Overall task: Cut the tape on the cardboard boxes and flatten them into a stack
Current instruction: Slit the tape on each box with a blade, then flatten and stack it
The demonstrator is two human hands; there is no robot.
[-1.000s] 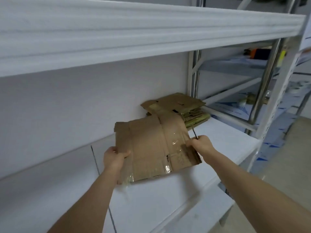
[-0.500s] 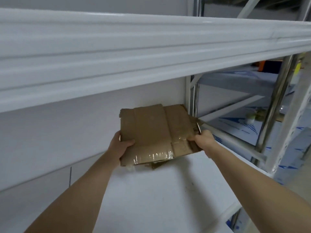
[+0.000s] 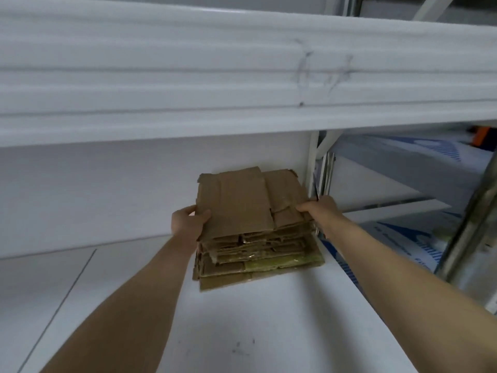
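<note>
- Head view: I see two bare arms reaching up from the bottom of the frame to a brown pile in the middle.
- The top box [image 3: 242, 203] is flat. It lies on the stack [image 3: 258, 254] of other flat boxes, just above the middle of the frame.
- The stack sits on a white shelf [image 3: 242, 332], at the back, close to the white wall [image 3: 107, 189].
- My left hand [image 3: 188, 223] grips the left edge of the top box. The thumb is on top and the other fingers are under, where I cannot see them.
- My right hand [image 3: 320, 211] holds the right edge of the top box. The fingers are curled onto the card.
- A thin dark tool [image 3: 316, 196] pokes up from the right hand. I cannot tell what it is; it is too small.
- The two hands are well apart, one on each side of the box.
- Some shiny tape [image 3: 274, 261] shows on the front edges of the lower boxes.
- A wide white beam [image 3: 215, 76] runs across the top of the frame, above the stack.
- At the right of the frame I see a white post [image 3: 312, 162] just beside the stack, and past it more racks [image 3: 403, 168] with blue and white sheets. That part is blurry.
</note>
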